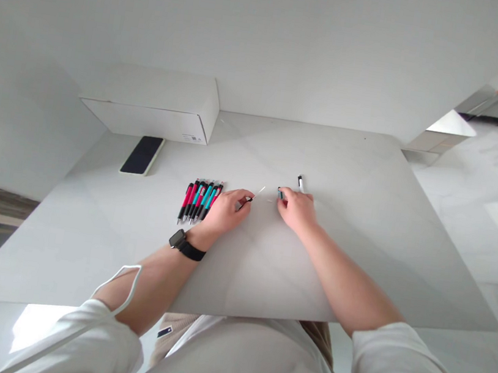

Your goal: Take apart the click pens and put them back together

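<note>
My left hand [228,208] is closed around a black pen part, and a thin white refill [259,192] sticks out of it toward the upper right. Between the fingers and thumb of my right hand [297,210] is a teal pen barrel [280,193] with a dark end. A small pale piece [270,200] lies on the table between the hands. Just past my right hand rests a white-and-black pen [300,182], partly hidden by the fingers. Beside my left hand several red and teal pens [198,201] lie in a row.
A dark-screened phone [143,155] lies on the white table [360,251], left of the pens. Behind it, against the wall, stands a long white box [147,121]. A black watch [185,244] is on my left wrist, and a white loop [129,293] hangs at that forearm.
</note>
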The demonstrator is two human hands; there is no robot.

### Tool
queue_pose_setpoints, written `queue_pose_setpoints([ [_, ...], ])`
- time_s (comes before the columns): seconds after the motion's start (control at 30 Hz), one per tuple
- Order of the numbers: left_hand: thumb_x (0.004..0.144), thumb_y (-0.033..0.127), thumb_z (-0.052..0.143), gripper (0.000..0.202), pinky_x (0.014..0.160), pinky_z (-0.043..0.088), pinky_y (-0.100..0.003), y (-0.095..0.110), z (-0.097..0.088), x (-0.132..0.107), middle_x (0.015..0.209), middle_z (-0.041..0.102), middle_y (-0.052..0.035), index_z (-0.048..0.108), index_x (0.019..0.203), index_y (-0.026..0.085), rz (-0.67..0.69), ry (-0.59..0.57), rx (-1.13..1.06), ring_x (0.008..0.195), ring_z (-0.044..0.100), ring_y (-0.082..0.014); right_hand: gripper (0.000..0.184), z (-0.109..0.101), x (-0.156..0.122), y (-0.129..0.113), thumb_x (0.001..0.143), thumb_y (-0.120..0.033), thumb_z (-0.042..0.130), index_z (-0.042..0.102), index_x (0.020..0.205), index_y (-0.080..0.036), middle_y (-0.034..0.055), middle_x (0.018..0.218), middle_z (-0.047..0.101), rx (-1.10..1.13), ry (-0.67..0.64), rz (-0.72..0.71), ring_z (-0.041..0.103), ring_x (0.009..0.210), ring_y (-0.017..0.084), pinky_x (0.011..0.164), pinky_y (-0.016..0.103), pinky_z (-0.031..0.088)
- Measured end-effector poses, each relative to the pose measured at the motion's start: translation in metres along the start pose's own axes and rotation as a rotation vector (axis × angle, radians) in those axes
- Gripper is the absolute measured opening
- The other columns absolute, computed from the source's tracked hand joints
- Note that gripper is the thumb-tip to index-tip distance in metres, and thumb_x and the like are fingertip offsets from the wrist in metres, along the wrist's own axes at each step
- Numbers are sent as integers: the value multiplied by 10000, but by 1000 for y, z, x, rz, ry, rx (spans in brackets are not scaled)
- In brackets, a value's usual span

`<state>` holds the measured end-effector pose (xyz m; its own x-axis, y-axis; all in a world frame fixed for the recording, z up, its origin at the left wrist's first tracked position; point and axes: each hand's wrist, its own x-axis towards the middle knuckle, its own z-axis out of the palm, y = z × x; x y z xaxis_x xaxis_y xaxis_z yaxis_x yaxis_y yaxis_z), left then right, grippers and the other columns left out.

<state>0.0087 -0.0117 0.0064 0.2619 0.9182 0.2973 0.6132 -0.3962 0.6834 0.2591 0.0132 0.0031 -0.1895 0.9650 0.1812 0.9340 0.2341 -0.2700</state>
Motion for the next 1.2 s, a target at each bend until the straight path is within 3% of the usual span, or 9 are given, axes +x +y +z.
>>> queue_pose_setpoints([
  [0.27,931,207,580,271,884,543,-316,1,-2,0,943,760,-21,728,1157,235,14,-17,-5,886,721,-192,259,-5,-2,-1,973,-302,625,722,1205,-239,60,911,798,22,-2,-12,723,919,264,922,396,406],
  [0.4,923,191,586,276,879,552,-328,0,0,0,974,767,-34,745,1144,240,44,-7,-14,890,720,-199,308,-13,-4,-7,992,-353,611,680,1269,-237,51,969,790,270,60,-114,714,922,235,929,369,460],
  [0.5,920,186,597,263,860,556,-329,1,1,0,966,762,-42,759,1119,241,79,-7,-19,877,714,-200,238,-15,-7,-13,1011,-379,582,700,1171,-250,44,997,785,506,49,-189,710,906,211,873,327,502],
  [0.67,945,232,628,217,837,548,-329,1,1,1,958,756,-47,760,1117,238,99,-22,-31,867,702,-198,194,-16,-10,-19,997,-410,609,721,994,-252,32,932,774,650,39,-136,701,872,201,848,318,506],
  [0.8,973,324,652,168,827,541,-336,0,0,1,943,753,-51,767,1058,236,100,-37,-27,853,694,-201,224,-16,-10,-18,985,-456,634,721,982,-250,32,925,767,810,4,-128,691,863,200,835,324,512],
  [0.97,998,355,633,185,795,529,-337,-2,0,2,923,747,-53,763,1043,232,78,-3,-18,840,685,-201,318,-8,-5,-8,954,-557,664,684,1005,-243,39,898,739,1043,23,-7,677,837,200,762,316,516],
  [1.2,961,389,694,189,804,535,-335,-6,2,2,902,744,-34,751,1067,243,26,24,-15,842,689,-201,398,1,3,4,893,-642,706,662,972,-254,25,881,705,1163,63,91,664,839,196,824,346,544],
])
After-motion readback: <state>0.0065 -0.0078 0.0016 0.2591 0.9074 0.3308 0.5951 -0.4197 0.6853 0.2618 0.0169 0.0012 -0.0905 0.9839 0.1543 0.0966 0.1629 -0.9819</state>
